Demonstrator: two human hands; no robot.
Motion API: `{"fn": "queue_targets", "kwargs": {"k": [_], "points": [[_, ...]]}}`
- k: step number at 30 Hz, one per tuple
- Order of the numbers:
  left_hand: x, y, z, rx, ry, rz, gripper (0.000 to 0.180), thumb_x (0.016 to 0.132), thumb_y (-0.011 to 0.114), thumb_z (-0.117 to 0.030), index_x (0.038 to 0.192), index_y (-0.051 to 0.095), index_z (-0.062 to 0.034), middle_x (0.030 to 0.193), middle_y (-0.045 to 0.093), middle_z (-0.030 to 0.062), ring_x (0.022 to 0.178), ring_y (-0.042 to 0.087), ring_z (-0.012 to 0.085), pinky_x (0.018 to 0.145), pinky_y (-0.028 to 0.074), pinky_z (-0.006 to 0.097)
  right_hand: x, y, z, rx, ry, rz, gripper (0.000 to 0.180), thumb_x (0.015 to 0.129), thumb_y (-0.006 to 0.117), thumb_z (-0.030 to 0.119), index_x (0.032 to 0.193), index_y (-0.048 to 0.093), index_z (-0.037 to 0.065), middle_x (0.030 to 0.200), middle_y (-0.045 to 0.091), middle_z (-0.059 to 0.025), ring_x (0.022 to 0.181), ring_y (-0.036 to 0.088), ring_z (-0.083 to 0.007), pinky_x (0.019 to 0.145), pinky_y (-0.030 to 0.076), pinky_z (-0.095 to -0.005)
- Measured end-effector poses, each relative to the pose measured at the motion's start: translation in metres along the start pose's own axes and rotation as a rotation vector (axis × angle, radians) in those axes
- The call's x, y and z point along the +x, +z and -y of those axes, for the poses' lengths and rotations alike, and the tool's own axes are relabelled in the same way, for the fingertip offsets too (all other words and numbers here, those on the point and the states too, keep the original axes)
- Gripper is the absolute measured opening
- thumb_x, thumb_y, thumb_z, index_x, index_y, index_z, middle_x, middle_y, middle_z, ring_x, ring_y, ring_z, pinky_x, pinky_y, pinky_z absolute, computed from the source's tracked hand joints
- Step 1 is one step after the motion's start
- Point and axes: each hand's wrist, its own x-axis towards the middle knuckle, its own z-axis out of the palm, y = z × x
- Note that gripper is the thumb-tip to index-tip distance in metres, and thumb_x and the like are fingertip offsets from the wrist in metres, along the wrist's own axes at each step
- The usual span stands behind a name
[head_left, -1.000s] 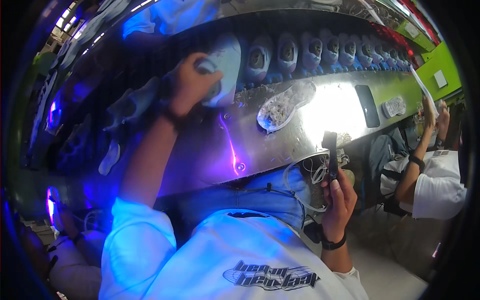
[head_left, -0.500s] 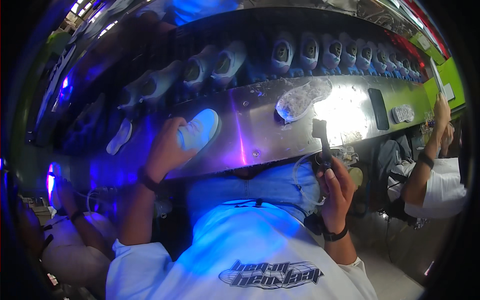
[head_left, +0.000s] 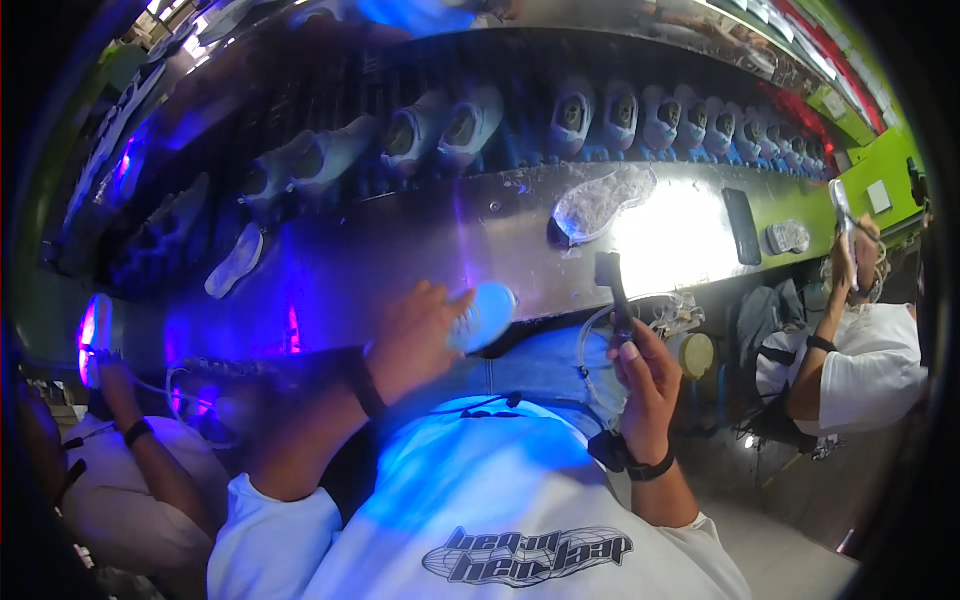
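My left hand (head_left: 412, 340) is closed round a white shoe (head_left: 487, 318) at the front edge of the metal bench. The shoe's toe points away to the right, under blue light, and the hand covers its heel part. In my right hand (head_left: 648, 378), thumb and fingers grip the handle of a small dark brush (head_left: 613, 285). The brush stands upright with its head at the top, apart from the shoe.
Several white shoes (head_left: 572, 122) stand in a row along a conveyor behind the metal bench (head_left: 380, 240). A sole-shaped pad (head_left: 605, 200), a black phone (head_left: 741, 228) and a white sole-shaped piece (head_left: 236, 262) lie on it. Co-workers' arms (head_left: 825, 330) are at both sides.
My left hand has brought the shoe right and nearer to me, off the left part of the bench. My right hand with the brush has shifted slightly left.
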Motion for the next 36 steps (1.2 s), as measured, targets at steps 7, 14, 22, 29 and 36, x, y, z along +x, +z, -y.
{"fn": "queue_targets", "kwargs": {"k": [7,14,22,29,36], "points": [[-0.026,0.008,-0.029,-0.309,0.048,-0.024,0.083,0.066,0.096,-0.028,0.142,0.068,-0.0145,0.106,0.071,0.0073,0.1,0.067,0.0253,0.085,0.055,0.041,0.001,0.007,0.022,0.006,-0.008,0.059,0.04,0.103,0.066,0.013,0.138,0.063,-0.006,0.101,0.068,-0.0024,0.085,0.055,-0.0062,0.074,0.042,-0.0209],[-0.048,-0.03,0.06,-1.304,-0.371,-0.319,0.062,0.093,0.084,-0.036,0.138,0.061,-0.0006,0.123,0.072,0.0133,0.112,0.068,0.0219,0.102,0.053,0.038,0.003,0.007,0.028,-0.043,-0.015,0.018,0.041,0.102,0.07,0.011,0.138,0.063,-0.007,0.101,0.068,-0.0024,0.084,0.055,-0.0053,0.073,0.043,-0.0218],[-0.064,-0.016,0.089,-1.594,-0.267,-0.377,0.079,0.095,0.074,-0.052,0.15,0.047,-0.0017,0.139,0.063,0.0188,0.126,0.063,0.028,0.108,0.051,0.043,0.021,0.044,0.023,-0.174,0.012,0.134,0.044,0.099,0.076,0.012,0.137,0.063,-0.006,0.102,0.068,-0.0018,0.09,0.061,-0.0066,0.08,0.05,-0.0223],[-0.058,0.016,0.08,-1.177,-0.068,-0.344,0.092,0.096,0.066,-0.064,0.157,0.037,-0.0021,0.151,0.057,0.0219,0.135,0.059,0.0321,0.111,0.05,0.046,0.027,0.08,0.027,-0.132,0.012,0.294,0.066,0.092,0.084,0.016,0.147,0.052,-0.004,0.107,0.065,-0.0017,0.091,0.058,-0.0076,0.086,0.049,-0.0226],[-0.045,0.022,0.07,-1.527,-0.038,-0.248,0.103,0.085,0.081,-0.062,0.157,0.038,-0.0023,0.15,0.057,0.0184,0.132,0.06,0.0283,0.109,0.052,0.047,0.025,0.128,0.03,-0.034,0.211,0.507,0.1,0.079,0.097,0.029,0.155,0.04,-0.002,0.118,0.058,-0.0048,0.102,0.055,-0.0106,0.092,0.049,-0.0265]]}}
